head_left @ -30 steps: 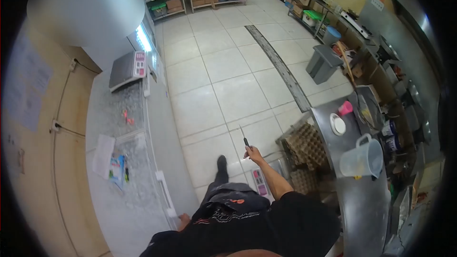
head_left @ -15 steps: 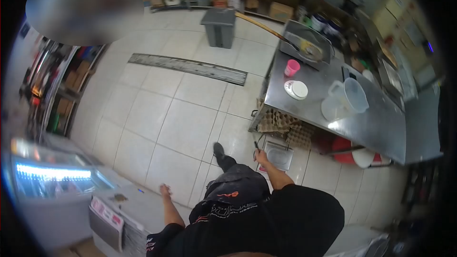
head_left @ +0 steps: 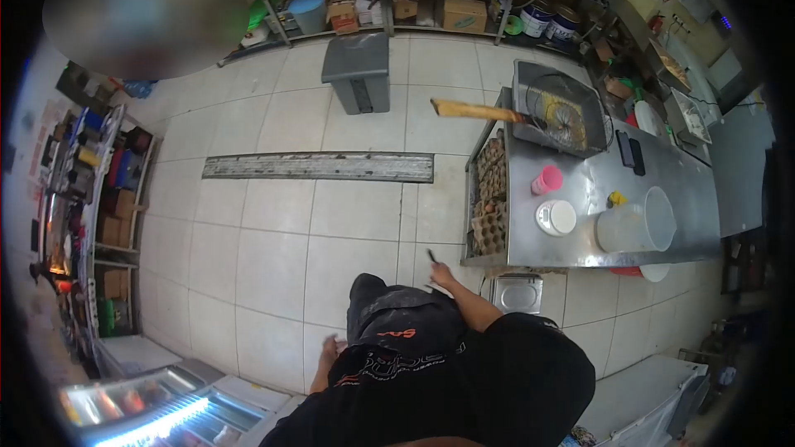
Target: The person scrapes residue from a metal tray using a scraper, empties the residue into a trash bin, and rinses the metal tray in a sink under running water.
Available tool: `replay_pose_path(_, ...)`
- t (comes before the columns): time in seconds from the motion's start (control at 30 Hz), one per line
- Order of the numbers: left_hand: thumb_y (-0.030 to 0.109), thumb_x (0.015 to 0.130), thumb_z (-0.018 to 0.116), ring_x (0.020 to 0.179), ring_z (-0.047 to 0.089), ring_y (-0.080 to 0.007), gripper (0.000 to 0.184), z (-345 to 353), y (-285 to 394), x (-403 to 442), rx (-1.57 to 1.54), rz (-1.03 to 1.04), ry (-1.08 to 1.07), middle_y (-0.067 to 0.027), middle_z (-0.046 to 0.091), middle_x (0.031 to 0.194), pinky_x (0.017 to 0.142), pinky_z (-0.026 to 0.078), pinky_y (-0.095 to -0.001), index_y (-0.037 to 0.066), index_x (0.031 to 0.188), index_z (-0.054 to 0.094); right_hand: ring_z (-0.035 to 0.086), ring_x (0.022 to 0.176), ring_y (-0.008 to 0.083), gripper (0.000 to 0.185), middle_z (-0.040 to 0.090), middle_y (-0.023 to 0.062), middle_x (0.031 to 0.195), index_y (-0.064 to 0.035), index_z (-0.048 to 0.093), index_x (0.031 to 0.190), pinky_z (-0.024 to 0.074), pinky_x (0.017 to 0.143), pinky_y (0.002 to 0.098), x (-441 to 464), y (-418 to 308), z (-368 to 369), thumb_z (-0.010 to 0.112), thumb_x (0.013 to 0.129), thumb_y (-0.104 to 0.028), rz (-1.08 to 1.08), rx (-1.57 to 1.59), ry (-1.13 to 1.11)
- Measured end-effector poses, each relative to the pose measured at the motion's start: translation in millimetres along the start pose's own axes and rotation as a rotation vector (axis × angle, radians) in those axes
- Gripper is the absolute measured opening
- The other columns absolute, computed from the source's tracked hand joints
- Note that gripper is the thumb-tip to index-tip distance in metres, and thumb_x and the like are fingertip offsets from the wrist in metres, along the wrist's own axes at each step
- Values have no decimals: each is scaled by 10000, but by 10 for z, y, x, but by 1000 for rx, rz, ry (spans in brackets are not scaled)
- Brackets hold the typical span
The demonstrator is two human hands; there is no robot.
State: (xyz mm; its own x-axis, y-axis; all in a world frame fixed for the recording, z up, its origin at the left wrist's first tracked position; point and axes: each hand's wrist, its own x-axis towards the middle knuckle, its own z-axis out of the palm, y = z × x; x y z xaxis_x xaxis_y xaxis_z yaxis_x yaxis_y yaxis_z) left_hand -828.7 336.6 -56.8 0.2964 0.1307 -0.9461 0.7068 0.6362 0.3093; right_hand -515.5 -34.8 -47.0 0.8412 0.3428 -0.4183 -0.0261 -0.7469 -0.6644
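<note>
My right hand is closed around a slim dark object, whose kind I cannot make out; its tip sticks up past the fingers. It hangs over the floor, left of the steel table. My left hand is low beside the dark apron, fingers partly apart, with nothing visible in it. On the table stand a pink cup, a round white kitchen scale and a clear plastic jug. A grey tub holds a wooden-handled wire whisk and some yellow mixture.
Egg trays are stacked under the table, near a metal scale on the floor. Ahead, a drain grate crosses the tiles before a grey bin. Shelves line the left; a lit display case is lower left.
My view has turned and moved forward, so the grate looks level and the table sits further right. My left hand has drawn in beside the apron; the right keeps the slim dark object.
</note>
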Motion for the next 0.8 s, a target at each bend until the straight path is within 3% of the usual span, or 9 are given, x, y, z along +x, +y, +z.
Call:
replay_pose_path(0.03,388,851,460,711,579,-328,432,53,-60,5,157,-27,47,-187,564,892,599,506,-438,63,1131,407,589,615,267,339,558,163,688,44,480,882,488,594,365,250,-453,-154,461,856,-294,187,504,-64)
replay_pose_path(0.2,348,840,484,635,539,-292,393,625,1028,339,371,-35,77,-157,538,800,546,471,-407,56,1100,442,584,578,200,388,550,115,637,37,444,964,469,565,337,1540,-1556,-568,412,888,-342,-42,331,61)
replay_pose_path(0.3,323,834,498,589,514,-270,369,987,2098,757,420,18,48,-139,523,745,513,449,-388,52,1082,463,594,590,205,371,559,119,633,37,476,909,470,555,356,2234,-1287,-448,426,883,-330,-41,346,128)
replay_pose_path(0.53,267,819,532,482,458,-218,314,2416,5397,2068,661,244,-67,-97,488,617,438,400,-344,43,1039,511,583,754,294,406,578,167,835,55,507,941,447,676,404,2504,-1380,-1689,395,888,-332,464,251,358)
replay_pose_path(0.63,243,813,546,436,434,-196,291,3468,7429,2714,788,432,-145,-79,473,562,405,379,-326,39,1021,532,598,747,218,298,562,114,900,-2,532,977,473,658,363,2479,-636,-1413,458,857,-265,523,616,402)
replay_pose_path(0.7,307,870,378,395,355,-118,341,4771,8760,2485,775,593,-337,-19,409,503,364,295,-276,40,995,549,574,580,158,446,503,52,681,14,513,893,457,497,295,2456,-1634,-1996,422,877,-422,796,833,829)
replay_pose_path(0.73,366,866,454,392,352,-90,363,5419,9250,2373,702,634,-451,5,395,501,361,297,-241,52,1013,559,564,552,161,464,486,63,643,19,493,896,447,486,293,2505,-1725,-1950,447,860,-441,862,941,916)
replay_pose_path(0.77,387,873,430,389,343,-76,393,5987,9741,2373,850,786,-855,33,380,488,359,284,-226,45,1011,564,562,544,170,452,490,67,644,13,486,907,447,482,301,2577,-1795,-1845,459,855,-436,909,1004,948)
replay_pose_path(0.8,388,871,425,383,335,-66,391,6613,9956,2069,965,1004,-769,52,356,470,359,280,-222,38,960,575,560,535,180,442,495,71,644,7,479,918,446,478,309,2640,-1763,-1622,470,851,-430,960,1057,985)
